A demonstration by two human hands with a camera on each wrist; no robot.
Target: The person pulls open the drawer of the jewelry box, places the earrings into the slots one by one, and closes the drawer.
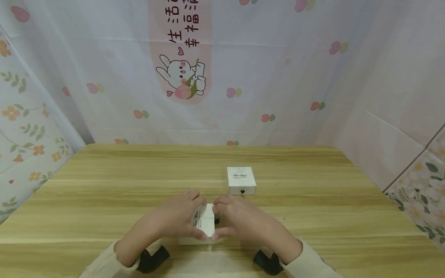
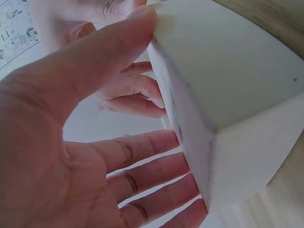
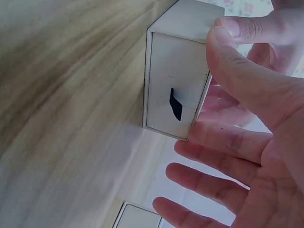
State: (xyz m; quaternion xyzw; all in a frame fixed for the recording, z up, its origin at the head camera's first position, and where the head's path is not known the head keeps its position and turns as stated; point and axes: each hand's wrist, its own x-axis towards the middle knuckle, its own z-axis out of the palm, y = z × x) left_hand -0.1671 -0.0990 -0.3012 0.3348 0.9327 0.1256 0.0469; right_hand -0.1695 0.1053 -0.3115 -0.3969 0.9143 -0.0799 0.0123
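Observation:
A small white drawer box (image 1: 208, 222) with dark print on its top rests on the table between both hands. My left hand (image 1: 179, 214) spans its left part, thumb on the near edge and fingertips along the far edge. My right hand (image 1: 241, 218) holds the right end, thumb at the near edge and index finger at the far corner; its other fingers spread apart. In the right wrist view, a black ribbon tab (image 3: 175, 105) sticks out of the drawer front, which is pushed in. The two thumbs nearly touch. Plain white sides of the box (image 2: 237, 71) fill the left wrist view.
A second white drawer box (image 1: 241, 177), printed on top and with a black tab, stands farther back, slightly right. Both boxes are on a wood-grain table (image 1: 139, 166). A patterned curtain (image 1: 264, 77) hangs behind. Black wrist mounts (image 1: 153, 259) sit under the forearms.

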